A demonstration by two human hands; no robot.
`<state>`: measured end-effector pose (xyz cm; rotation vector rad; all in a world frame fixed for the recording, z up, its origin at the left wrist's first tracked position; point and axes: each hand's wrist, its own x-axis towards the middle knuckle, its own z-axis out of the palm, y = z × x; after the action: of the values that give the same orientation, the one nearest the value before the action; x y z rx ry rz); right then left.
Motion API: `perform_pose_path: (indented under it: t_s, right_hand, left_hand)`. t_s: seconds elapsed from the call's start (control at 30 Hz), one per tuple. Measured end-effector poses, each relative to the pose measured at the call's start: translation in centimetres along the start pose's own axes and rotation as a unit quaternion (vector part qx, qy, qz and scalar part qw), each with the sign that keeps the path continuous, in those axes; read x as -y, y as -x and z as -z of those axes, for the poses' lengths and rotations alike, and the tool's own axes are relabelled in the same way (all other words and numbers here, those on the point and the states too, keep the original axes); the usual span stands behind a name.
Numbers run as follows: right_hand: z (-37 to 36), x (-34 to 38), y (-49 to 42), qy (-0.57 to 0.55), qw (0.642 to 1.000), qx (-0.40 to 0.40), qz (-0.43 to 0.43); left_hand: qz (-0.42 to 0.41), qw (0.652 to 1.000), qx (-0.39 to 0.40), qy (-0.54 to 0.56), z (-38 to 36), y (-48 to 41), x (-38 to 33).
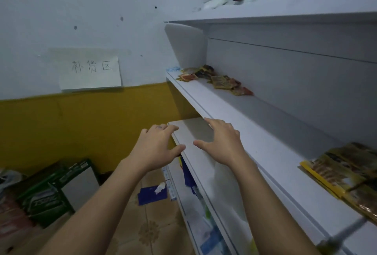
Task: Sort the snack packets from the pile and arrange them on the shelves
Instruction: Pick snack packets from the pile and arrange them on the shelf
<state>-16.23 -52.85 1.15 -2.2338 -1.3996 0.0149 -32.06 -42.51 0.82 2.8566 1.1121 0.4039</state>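
The left hand [157, 148] and right hand [222, 142] are reaching over the left corner of the lower shelf [195, 130], fingers spread and holding nothing. Packets [220, 81] are lying loose at the far left end of the middle shelf [234, 116], with yellow packets [344, 175] overhanging its front edge at the right. I am judging that squaring each kind flat, behind the edge, is working best
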Motion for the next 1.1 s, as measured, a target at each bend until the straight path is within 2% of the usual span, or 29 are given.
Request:
perform_pose_path:
  t_s: [0.33,0.73,1.1]
  right_hand:
    - [-3.7,0.6,-12.1,0.025,0.999,-0.014,-0.025]
    - [-9.8,4.1,-31.5,0.062,0.992,-0.049,-0.094]
    - [-13.4,1.8,-44.6,0.095,0.983,0.001,-0.159]
  left_hand:
    - [-0.044,0.998,-0.017,0.028,-2.5,-12.7,6.5]
    - [-0.107,0.993,0.013,0.050,-4.7,-31.7,19.0]
    - [-0.112,0.989,0.031,0.091,-9.3,-44.4,23.4]
